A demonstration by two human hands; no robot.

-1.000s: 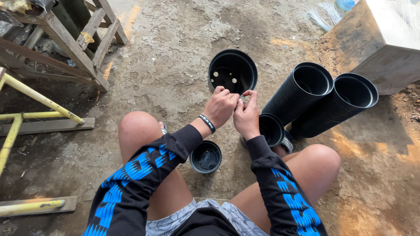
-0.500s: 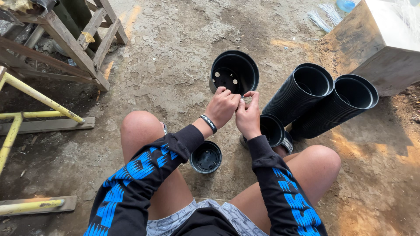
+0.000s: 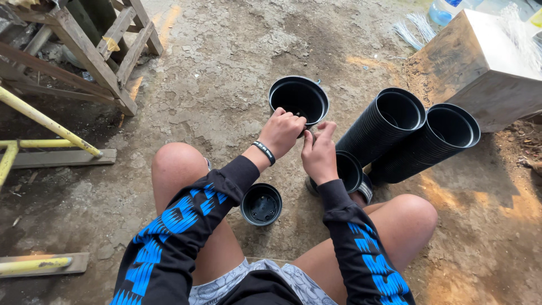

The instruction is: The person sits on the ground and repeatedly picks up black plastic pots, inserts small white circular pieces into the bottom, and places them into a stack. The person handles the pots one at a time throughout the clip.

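Both arms were covered by long black sleeves (image 3: 186, 226), each printed along its length with a run of jagged bright-blue shapes, and each closed by a plain black ribbed cuff at the wrist. A narrow black band (image 3: 263, 152) with small pale markings was worn just above the left hand (image 3: 281, 133). Nothing was worn on the right hand (image 3: 319, 155). Light grey shorts (image 3: 223, 289) with a faint darker pattern were seen below, and both knees were left bare

Left hand (image 3: 284, 131) and right hand (image 3: 319, 152) are hiding whatever the fingertips pinch; plastic bottle (image 3: 443, 9) is running off the top edge.
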